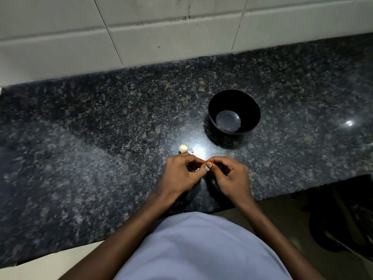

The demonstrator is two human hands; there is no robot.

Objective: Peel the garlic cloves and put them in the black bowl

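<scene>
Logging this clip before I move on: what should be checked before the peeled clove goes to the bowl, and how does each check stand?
1. Clove gripped between left hand and right hand: ok.
2. Clove fully peeled: cannot tell, mostly hidden by the fingers.
3. Black bowl upright, within reach: ok.
4. Bowl holds no cloves yet: ok.
5. Next clove waiting on the counter: ok.

Dark speckled granite countertop [84,138] has a glossy black bowl [234,102], a pale garlic piece [183,148], plus tiny skin scrap [191,151] just beside it.
</scene>
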